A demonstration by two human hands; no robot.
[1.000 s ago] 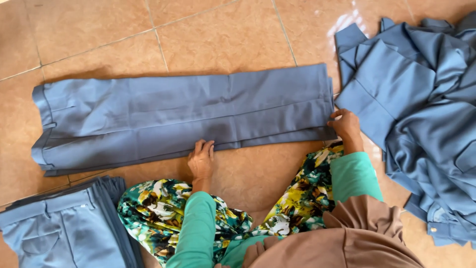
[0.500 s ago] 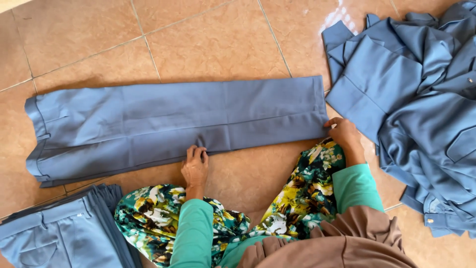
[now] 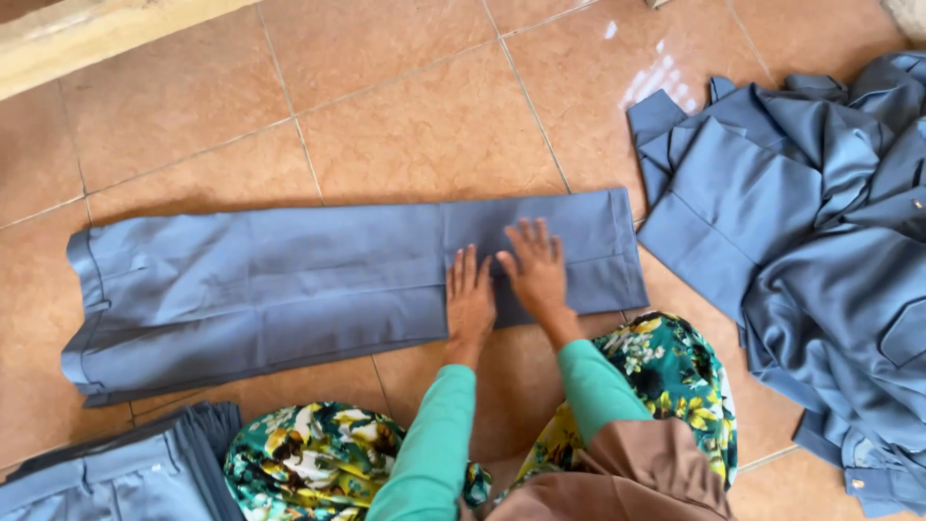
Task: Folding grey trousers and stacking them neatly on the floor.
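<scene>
Glossy terracotta floor tiles (image 3: 415, 125) with thin grout lines, pale raised ledge (image 3: 96, 43) top left, daylight glare (image 3: 656, 77)

Your blue-grey trousers (image 3: 289, 289) lie flat on the tiled floor, folded lengthwise with one leg over the other. They stretch across the middle of the frame, waistband at the left edge, hems at centre right. The cloth is smooth, with a long crease running along it.

Two hands (image 3: 502, 289), one flat trousers (image 3: 289, 289), two piles (image 3: 801, 241).
</scene>
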